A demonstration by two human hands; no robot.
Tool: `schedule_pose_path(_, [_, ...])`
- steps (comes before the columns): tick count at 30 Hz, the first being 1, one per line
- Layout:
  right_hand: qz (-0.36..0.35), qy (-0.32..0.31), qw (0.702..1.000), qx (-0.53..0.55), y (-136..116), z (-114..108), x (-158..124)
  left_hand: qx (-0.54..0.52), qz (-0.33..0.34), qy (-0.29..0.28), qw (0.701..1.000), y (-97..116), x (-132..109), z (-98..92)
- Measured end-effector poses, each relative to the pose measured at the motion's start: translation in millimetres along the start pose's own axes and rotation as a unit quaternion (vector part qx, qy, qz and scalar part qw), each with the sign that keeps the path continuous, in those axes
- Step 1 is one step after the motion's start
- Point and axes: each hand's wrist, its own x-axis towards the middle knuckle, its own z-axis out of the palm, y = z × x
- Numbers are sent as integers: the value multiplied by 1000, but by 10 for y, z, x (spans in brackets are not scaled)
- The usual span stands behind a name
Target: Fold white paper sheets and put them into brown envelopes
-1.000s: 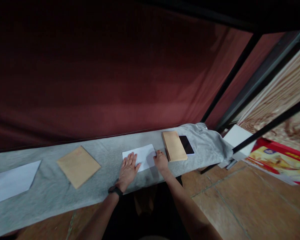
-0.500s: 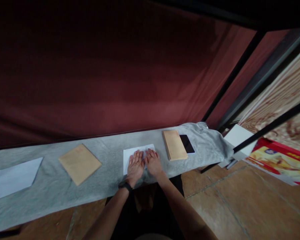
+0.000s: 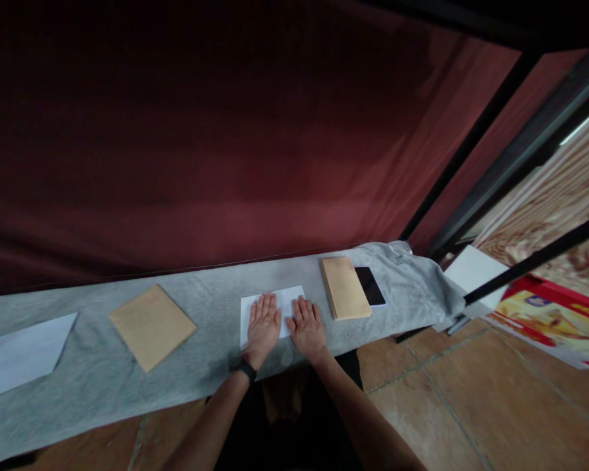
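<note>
A white sheet of paper (image 3: 285,299) lies on the grey cloth in front of me, apparently folded. My left hand (image 3: 264,330) rests flat on its left part, fingers stretched out, with a dark watch (image 3: 247,370) at the wrist. Pressed flat on the paper's right side is my right hand (image 3: 308,329), its fingers extended and a little apart. Neither hand grips anything. The palms hide much of the sheet's lower part. Just right of my right hand lies a stack of brown envelopes (image 3: 346,288).
The narrow table wears a grey cloth (image 3: 216,275). A dark phone or tablet (image 3: 370,285) sits partly under the envelope stack. To the left are a brown envelope (image 3: 152,327) and white paper (image 3: 24,353). A dark red curtain (image 3: 226,183) hangs behind; a red-and-yellow box (image 3: 554,314) stands right.
My hands have moved apart on the paper, the right one sliding to the right. More of the sheet shows between them. The view has shifted slightly.
</note>
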Motion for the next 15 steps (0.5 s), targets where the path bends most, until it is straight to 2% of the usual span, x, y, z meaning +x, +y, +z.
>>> schedule_pose_path(2, [2,2,1000,-1,5,7,-3,-20,24,-16,999,138,51,60])
schedule_pose_path(4, [4,2,1000,-3,8,11,-2,-22,33,-16,999,168,93,81])
schedule_pose_path(8, [6,-4,1000,-5,8,3,4,2,29,-7,1000,-53,96,28])
schedule_pose_path(11, [8,-7,1000,-7,8,-16,-3,20,20,5,1000,-258,-14,-38])
schedule_pose_path(15, [21,-5,1000,-12,-43,-3,42,43,42,11,998,-350,-195,-114])
